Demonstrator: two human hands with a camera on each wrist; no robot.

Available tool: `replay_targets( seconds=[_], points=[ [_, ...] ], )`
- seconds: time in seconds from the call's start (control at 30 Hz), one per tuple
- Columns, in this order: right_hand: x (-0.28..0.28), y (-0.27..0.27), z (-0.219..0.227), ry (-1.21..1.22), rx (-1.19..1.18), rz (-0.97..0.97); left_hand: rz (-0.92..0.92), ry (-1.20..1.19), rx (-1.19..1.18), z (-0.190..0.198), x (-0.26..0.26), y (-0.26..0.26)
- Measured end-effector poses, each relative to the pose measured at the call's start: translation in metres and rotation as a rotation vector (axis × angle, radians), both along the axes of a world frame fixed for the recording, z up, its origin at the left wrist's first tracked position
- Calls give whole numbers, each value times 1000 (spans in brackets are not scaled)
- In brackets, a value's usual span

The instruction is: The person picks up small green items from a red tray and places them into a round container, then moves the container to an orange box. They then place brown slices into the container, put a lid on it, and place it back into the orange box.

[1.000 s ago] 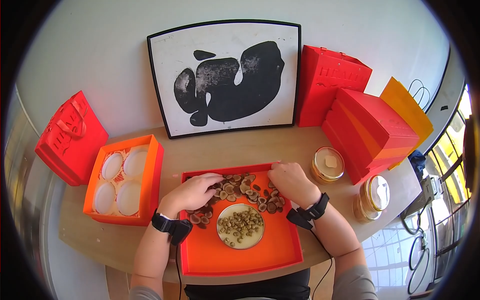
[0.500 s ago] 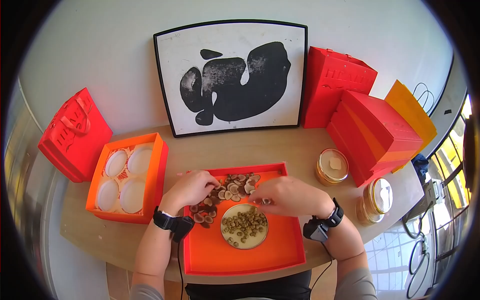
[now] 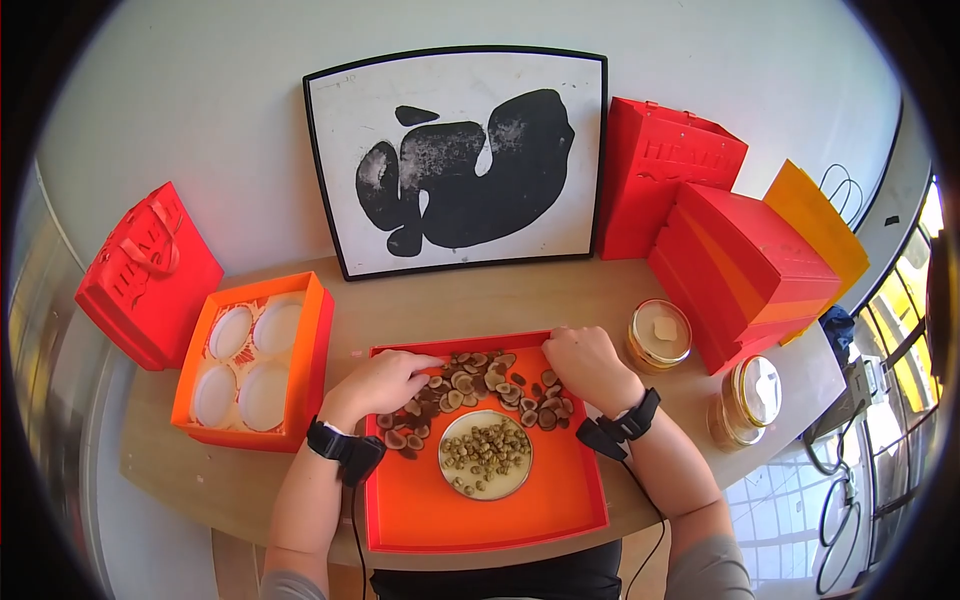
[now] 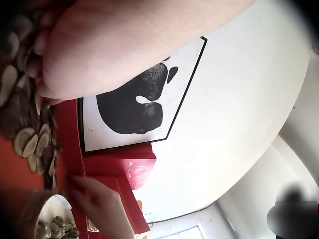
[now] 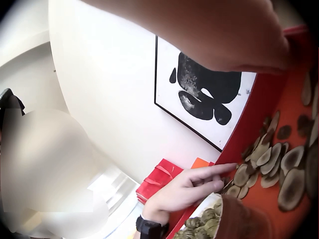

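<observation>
Dried oval slices (image 3: 465, 380) with pale centres and brown rims lie in an arc inside a shallow red-orange tray (image 3: 480, 525). In front of the arc stands a round container (image 3: 452, 480) of small greenish-brown curled balls (image 3: 487, 447). My left hand (image 3: 385, 378) lies over the tray's back left, its fingertips at the slices; in the right wrist view its fingers (image 5: 212, 172) look extended and relaxed. At the back right corner is my right hand (image 3: 590, 368), close to the right-hand slices. The left wrist view shows its fingers (image 4: 84, 184) loosely extended, with nothing visible between them.
An orange box (image 3: 315, 350) with four round white inserts stands left, beside a red bag (image 3: 150, 280). Two jars (image 3: 660, 335) are on the right, near stacked red boxes (image 3: 745, 260) and another red bag (image 3: 665, 160). A framed picture (image 3: 455, 165) leans on the wall.
My right hand came inward over the slices near the round container half a second ago, then went back to the tray's back right corner. The left hand has stayed almost in place.
</observation>
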State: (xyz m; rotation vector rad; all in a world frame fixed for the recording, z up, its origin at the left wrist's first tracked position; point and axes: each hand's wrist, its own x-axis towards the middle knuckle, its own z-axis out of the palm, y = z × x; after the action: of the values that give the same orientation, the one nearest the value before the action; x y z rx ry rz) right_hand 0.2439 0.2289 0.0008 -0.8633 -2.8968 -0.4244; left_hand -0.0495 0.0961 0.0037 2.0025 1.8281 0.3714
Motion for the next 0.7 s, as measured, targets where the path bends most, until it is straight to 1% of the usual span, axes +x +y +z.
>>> replay_targets(
  seconds=[0.2,0.23,0.3,0.4,0.47,0.53,0.57,0.63,0.67,0.7],
  points=[
    [-2,4,-7,-9,33,25,-28,-125,-99,5,2,3],
    [-1,4,-8,0,31,29,-28,-124,-98,5,1,4],
    [-1,4,-9,7,32,37,-84,-95,-102,4,0,5],
    [0,6,-8,8,2,44,-39,-129,-161,5,3,4],
    [-1,6,-3,5,-29,44,-38,-159,-133,2,3,5],
    [-1,2,10,95,-145,41,-35,-192,-105,0,3,5],
    [-1,-4,20,93,-145,43,-43,-170,-127,0,2,5],
    [-2,-22,43,296,-395,221,-50,-153,-148,4,5,5],
    [-3,-30,51,294,-395,221,-9,-167,-212,10,9,5],
    [-4,-37,57,300,-547,325,31,-179,-276,14,11,4]
  ],
)
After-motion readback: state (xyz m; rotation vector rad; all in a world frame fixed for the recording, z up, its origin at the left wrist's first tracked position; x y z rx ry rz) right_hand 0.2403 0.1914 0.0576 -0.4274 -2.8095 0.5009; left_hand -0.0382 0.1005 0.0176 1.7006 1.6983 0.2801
